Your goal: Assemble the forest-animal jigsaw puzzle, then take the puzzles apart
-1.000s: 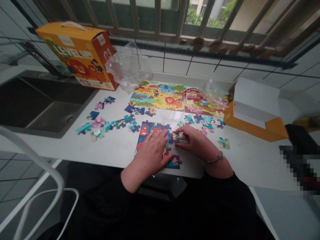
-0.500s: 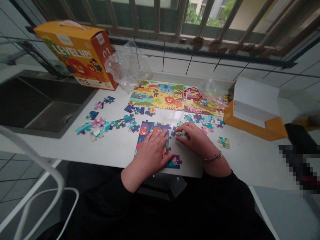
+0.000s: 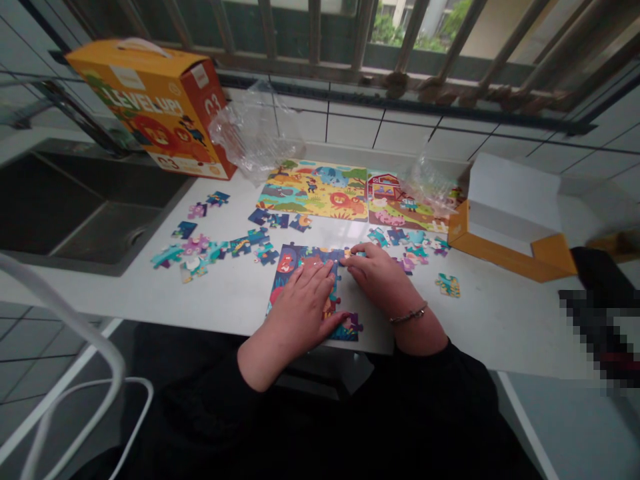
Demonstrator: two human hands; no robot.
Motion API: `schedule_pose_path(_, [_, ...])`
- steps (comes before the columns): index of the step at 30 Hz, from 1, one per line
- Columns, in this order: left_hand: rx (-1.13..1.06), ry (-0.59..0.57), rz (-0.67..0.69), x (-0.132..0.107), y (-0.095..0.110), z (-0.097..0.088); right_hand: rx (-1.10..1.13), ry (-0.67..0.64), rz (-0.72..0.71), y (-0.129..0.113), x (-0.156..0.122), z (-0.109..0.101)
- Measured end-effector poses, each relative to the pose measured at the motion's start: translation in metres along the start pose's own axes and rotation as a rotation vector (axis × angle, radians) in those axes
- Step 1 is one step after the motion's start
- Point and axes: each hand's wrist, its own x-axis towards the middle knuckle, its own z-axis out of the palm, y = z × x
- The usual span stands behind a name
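Observation:
My left hand [image 3: 305, 301] lies flat with fingers spread on a partly joined blue jigsaw [image 3: 293, 260] near the counter's front edge. My right hand [image 3: 381, 277], a bracelet on its wrist, rests beside it with its fingers pinched on a puzzle piece [image 3: 356, 254] at the jigsaw's upper right edge. Loose pieces [image 3: 210, 250] lie scattered to the left, and more loose pieces [image 3: 413, 243] sit just beyond my right hand.
Two finished picture puzzles [image 3: 320, 190] lie at the back by crumpled plastic bags [image 3: 255, 133]. An orange puzzle box [image 3: 155, 107] stands back left beside a dark sink [image 3: 75, 207]. An open white and orange box [image 3: 510, 220] sits right. A white chair frame [image 3: 70, 347] curves at lower left.
My right hand has carried the puzzle piece up and left, from the jigsaw's right side to its upper right edge. My left hand has stayed pressed on the jigsaw.

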Motion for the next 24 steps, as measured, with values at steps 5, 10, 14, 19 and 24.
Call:
schedule_pose_path(5, [-0.021, 0.012, -0.002, -0.003, 0.000, 0.000, -0.030, 0.003, -0.010, -0.003, -0.003, 0.000])
schedule_pose_path(10, [-0.017, 0.011, -0.006, -0.003, 0.000, 0.000, -0.107, 0.002, -0.010, -0.016, -0.003, -0.003])
schedule_pose_path(14, [-0.008, 0.004, -0.003, -0.002, 0.001, -0.002, -0.127, -0.019, -0.014, -0.025, -0.003, -0.004])
schedule_pose_path(19, [-0.011, 0.016, -0.006, -0.003, 0.002, -0.003, -0.085, 0.052, 0.005, -0.021, -0.004, -0.007])
schedule_pose_path(24, [-0.019, 0.008, -0.004, -0.002, 0.001, -0.004, -0.123, 0.371, 0.211, 0.003, -0.011, -0.026])
